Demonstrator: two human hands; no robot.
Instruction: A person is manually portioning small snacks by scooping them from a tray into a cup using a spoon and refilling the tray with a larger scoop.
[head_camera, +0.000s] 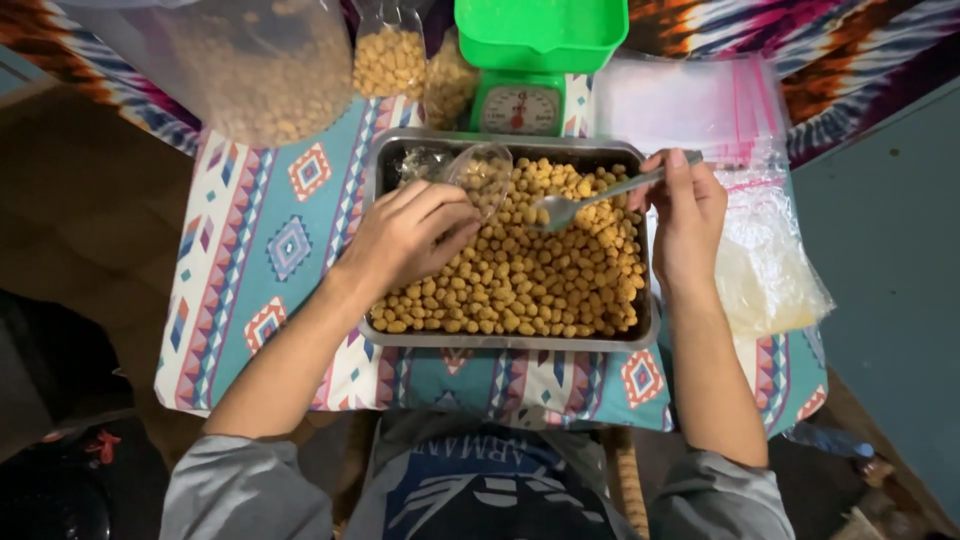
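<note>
A: Small clear bag (482, 178) held open by left hand (408, 238), fingers clamped on it, over tray (500, 341).

B: Spoon (585, 200) pinched in right hand (688, 215). Few nuts (520, 270) bagged; most left in tray.

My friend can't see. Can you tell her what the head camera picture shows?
A person's right hand holds a spoon over a metal tray of small round yellow snacks, while the left hand holds a clear bag open in the tray. Behind it stand a green scale and filled bags on a patterned cloth.
</note>
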